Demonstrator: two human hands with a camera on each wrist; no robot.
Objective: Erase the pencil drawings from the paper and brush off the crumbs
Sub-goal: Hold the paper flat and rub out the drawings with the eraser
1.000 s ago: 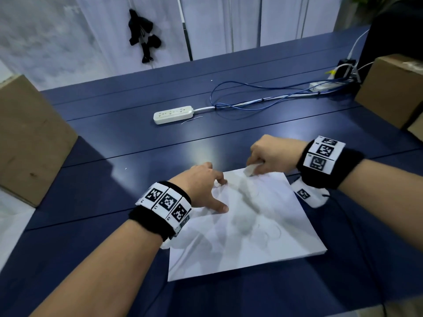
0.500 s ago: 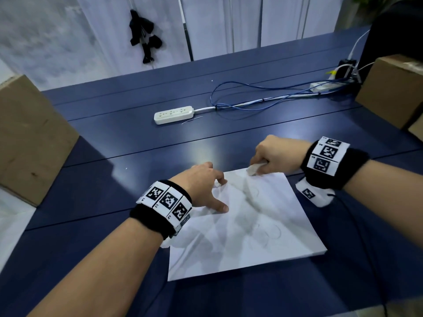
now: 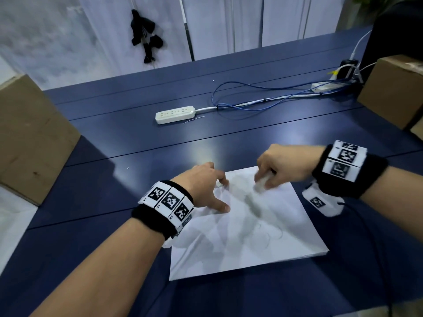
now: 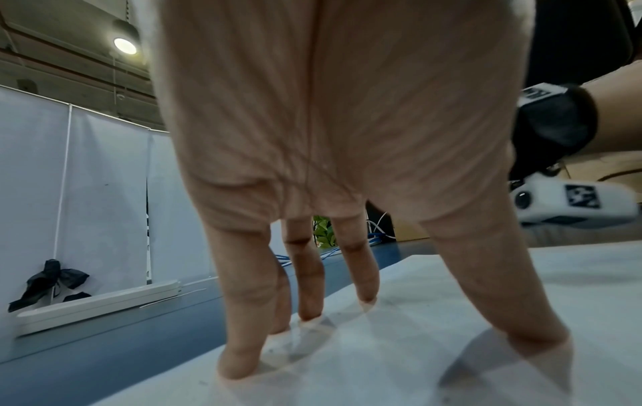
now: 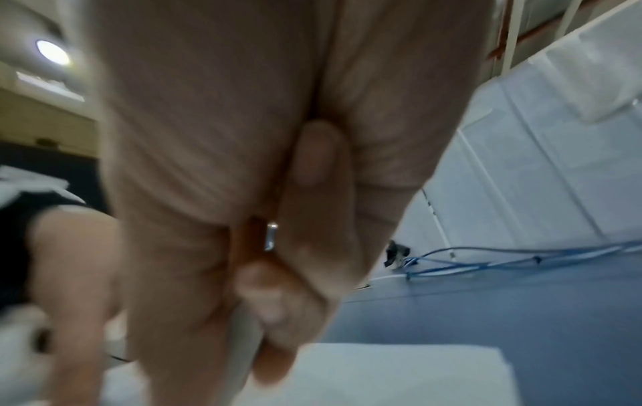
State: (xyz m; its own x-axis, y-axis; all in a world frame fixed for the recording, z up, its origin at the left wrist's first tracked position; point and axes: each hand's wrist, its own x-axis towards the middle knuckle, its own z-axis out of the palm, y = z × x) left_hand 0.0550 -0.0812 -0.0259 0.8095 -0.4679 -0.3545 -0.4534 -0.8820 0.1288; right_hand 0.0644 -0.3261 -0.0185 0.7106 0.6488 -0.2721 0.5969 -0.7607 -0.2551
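Observation:
A white sheet of paper (image 3: 263, 243) lies on the blue table (image 3: 114, 191), with faint pencil loops (image 3: 273, 232) near its middle and a grey smudge above them. My left hand (image 3: 206, 188) presses spread, straight fingertips (image 4: 243, 368) onto the paper's left part (image 4: 399, 357). My right hand (image 3: 279, 167) is at the paper's far edge, its fingers curled round a white eraser (image 3: 261, 183) that meets the sheet. In the right wrist view the eraser (image 5: 243, 351) shows as a pale strip between thumb and fingers, blurred.
A white power strip (image 3: 175, 114) and blue cables (image 3: 263, 101) lie farther back on the table. Cardboard boxes stand at the left (image 3: 29, 138) and right (image 3: 393, 90) edges. A black object (image 3: 145, 35) hangs on the white curtain behind.
My right hand with the eraser has slid from the paper's far corner a little toward me onto the sheet. The left hand has stayed where it was.

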